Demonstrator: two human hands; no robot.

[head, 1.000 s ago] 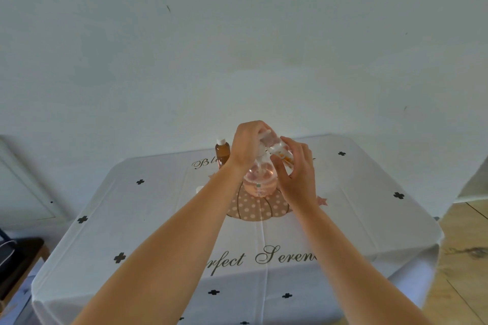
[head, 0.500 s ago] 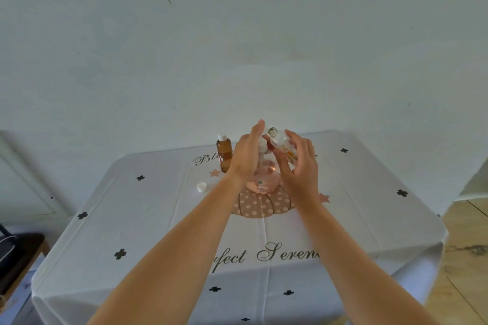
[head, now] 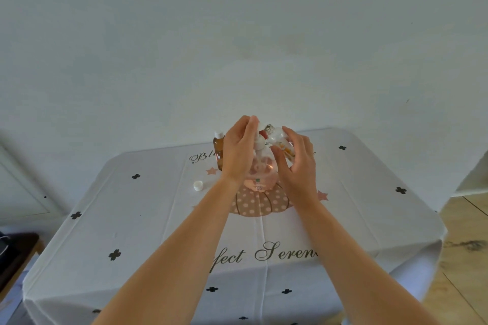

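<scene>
The work in hand looks like filling a vial [head: 279, 139] from a pump bottle [head: 260, 179] of pink liquid. The pump bottle stands upright at the middle of the table [head: 158, 219], on a dotted pumpkin print.

The right hand [head: 298, 169] holds the vial in the air at about 1 o'clock from the pump bottle. Its thumb and fingers are curled round the body. The vial is tilted, with its open neck pointing to 10 o'clock, just beside the white pump head [head: 258, 140].

The left hand [head: 237, 152] stands at 10 o'clock of the pump bottle with its fingers straight and close together. The fingertips are up by the pump head, and I cannot tell whether they press it or only touch it.

Done so far, as I judge it:
- The vial is uncapped and brought to the spout.
- 1 white cap [head: 198, 185] lies on the cloth at 9 o'clock of the pump bottle, probably the vial's.

The vial's upper part looks clear, and how much is in it cannot be read. Left to do, by my reckoning, are the pumping, the recapping and setting the vial down.

1 amber bottle [head: 218, 150] stands capped at 10 o'clock, behind the left hand.
</scene>
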